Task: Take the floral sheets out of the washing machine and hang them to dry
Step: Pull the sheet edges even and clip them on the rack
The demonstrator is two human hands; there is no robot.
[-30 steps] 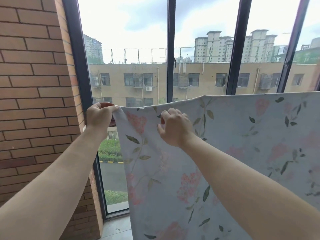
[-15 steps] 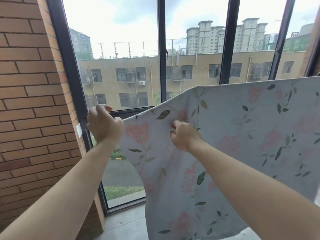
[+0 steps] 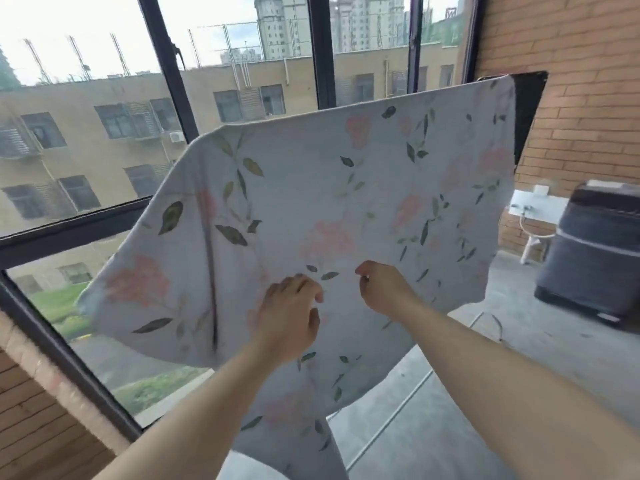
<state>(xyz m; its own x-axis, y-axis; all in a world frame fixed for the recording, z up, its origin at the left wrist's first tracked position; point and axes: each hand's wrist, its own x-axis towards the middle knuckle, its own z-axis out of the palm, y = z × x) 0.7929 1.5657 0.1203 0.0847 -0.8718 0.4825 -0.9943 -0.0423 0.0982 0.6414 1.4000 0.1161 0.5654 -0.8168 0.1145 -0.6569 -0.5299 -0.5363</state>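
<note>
A: Looking straight at the floral sheet (image 3: 346, 188), out of what looks like the covered washing machine (image 3: 588, 258) at far right and up already, draped broadside before the window frame (image 3: 322, 50). Hung over something, though impossible to say what under that top fold.

B: Worth noting the long axis: running left to right, top edge climbing toward the brick wall (image 3: 571, 98) on the right. Dead ahead of both hands, mostly above them.

A: Picking out the left hand (image 3: 291, 317) low on the cloth, fingers bent forward onto it. Gripping or only pressing? Cannot tell, with the back of the hand covering the contact.

B: Same story with the right hand (image 3: 382, 289), just beside the left and slightly higher, knuckles curled, thumb close to the forefinger. Maybe pinching fabric, maybe not. Too blurred to call.

A: Close together, then, near the middle of the span. Giving the left the shorter reach to the loose left corner, flared out over the lower pane, and the right the shorter reach to the high far end.

B: Probably smoothing or levelling the drape next, at a guess. Calling for a spread outward along that long axis rather than a pull downward, or risking the lot sliding off.

A: Thin, limp cloth by the look of it. Pale ground, pink blooms, green leaves, one dark streak down the left part, fold or shadow. Likely damp and clingy.

B: Around it, hard stuff only: brick, glass, bare concrete floor (image 3: 519, 341).
</note>
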